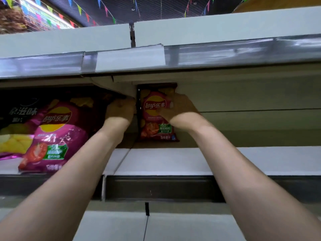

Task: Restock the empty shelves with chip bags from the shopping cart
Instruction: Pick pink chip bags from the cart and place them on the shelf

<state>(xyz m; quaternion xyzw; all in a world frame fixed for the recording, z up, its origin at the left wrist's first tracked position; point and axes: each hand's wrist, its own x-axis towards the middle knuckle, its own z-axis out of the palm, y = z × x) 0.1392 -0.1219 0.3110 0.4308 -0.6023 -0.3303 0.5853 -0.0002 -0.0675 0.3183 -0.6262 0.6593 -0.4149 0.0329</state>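
A small red foil Lay's chip bag (pixel 157 117) stands upright at the back of the white metal shelf (pixel 173 160). The right hand (pixel 177 108) grips its upper right edge. The left hand (pixel 120 109) is curled just beside its left edge; I cannot tell whether it holds anything. Further left sits a larger pink Lay's bag (pixel 55 136).

Glossy foil chip bag (pixel 157 115); matt white shelf (pixel 173 162); shiny plastic price rail (pixel 225 53).
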